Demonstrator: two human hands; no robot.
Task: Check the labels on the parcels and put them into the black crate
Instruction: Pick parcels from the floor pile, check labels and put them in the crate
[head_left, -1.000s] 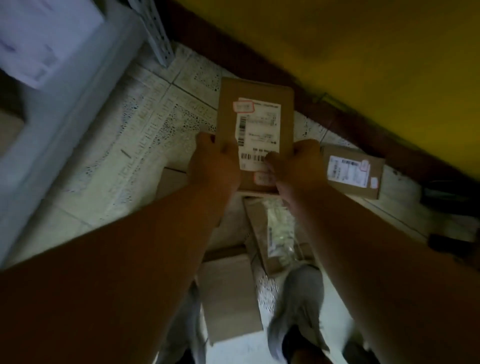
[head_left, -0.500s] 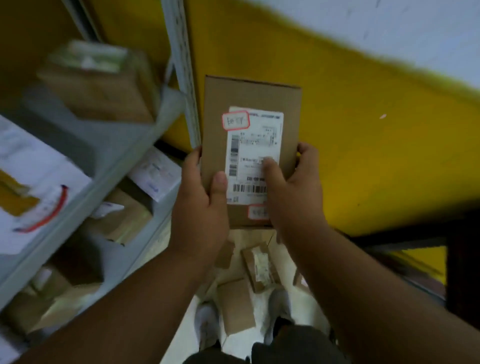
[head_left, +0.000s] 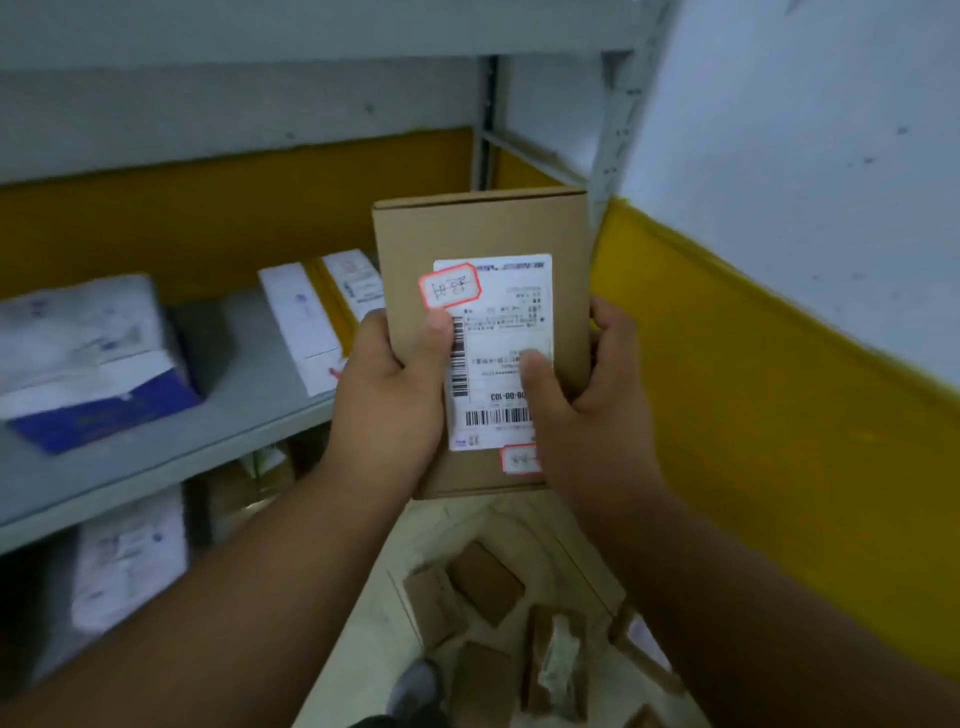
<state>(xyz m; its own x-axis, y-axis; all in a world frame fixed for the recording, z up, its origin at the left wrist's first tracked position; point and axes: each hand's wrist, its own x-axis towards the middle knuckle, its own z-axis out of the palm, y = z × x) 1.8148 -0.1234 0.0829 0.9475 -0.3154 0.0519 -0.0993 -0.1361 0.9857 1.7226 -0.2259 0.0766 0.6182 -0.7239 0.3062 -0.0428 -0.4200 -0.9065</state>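
Parcel (head_left: 483, 234) now raised in front of the grey shelf (head_left: 249, 395); a second ago it was held low over the floor, so the view has swung up and left. Left hand (head_left: 387, 405) grips its left edge, thumb on the white label (head_left: 498, 332). Right hand (head_left: 592, 400) grips the right edge, thumb over the label's lower part. Label faces the camera, red-bordered sticker (head_left: 449, 285) at its top-left corner. More cardboard parcels (head_left: 483, 582) lie on the floor below, blurred, maybe five or six. White mailers (head_left: 83, 332) on the shelf.
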